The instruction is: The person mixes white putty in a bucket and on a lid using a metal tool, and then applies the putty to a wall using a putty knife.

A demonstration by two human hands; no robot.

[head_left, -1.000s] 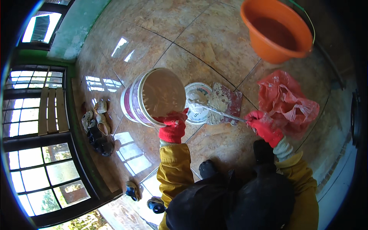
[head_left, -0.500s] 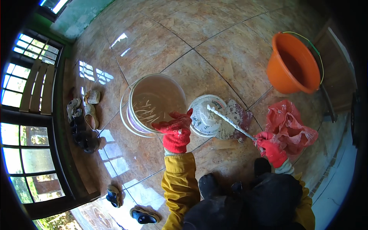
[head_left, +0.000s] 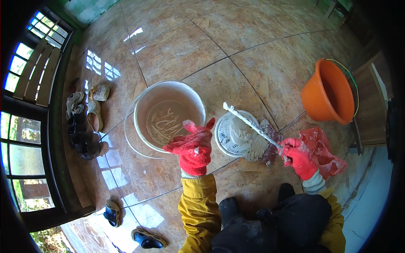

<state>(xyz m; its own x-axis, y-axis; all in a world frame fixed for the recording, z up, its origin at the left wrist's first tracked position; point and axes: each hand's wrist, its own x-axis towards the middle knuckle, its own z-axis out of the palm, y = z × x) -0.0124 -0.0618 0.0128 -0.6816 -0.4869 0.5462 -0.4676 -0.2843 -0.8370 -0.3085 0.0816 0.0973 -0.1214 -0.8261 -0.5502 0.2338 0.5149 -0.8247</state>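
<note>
My right hand (head_left: pixel 298 158), in a red glove, is closed round a thin stick (head_left: pixel 249 122) coated in white paste. The stick's clotted tip points up and left, over a round lid (head_left: pixel 232 139) smeared with the same paste. My left hand (head_left: pixel 192 145), also red-gloved and dotted with white, has its fingers spread by the near right rim of a whitish bucket (head_left: pixel 141 126). Whether it touches the rim is unclear. Pale streaks lie at the bucket's bottom, and its wire handle hangs down on the left side.
A paste-covered flat piece (head_left: pixel 268 145) lies against the lid. To the right are an orange bucket (head_left: pixel 310 92) and a crumpled red plastic bag (head_left: pixel 325 154). Several shoes (head_left: pixel 95 116) line the left wall below the windows; two dark clogs (head_left: pixel 147 239) sit nearer.
The view has shifted slightly. The stick's tip has moved a little up and left relative to the lid. My left hand stays by the bucket with its fingers apart.
</note>
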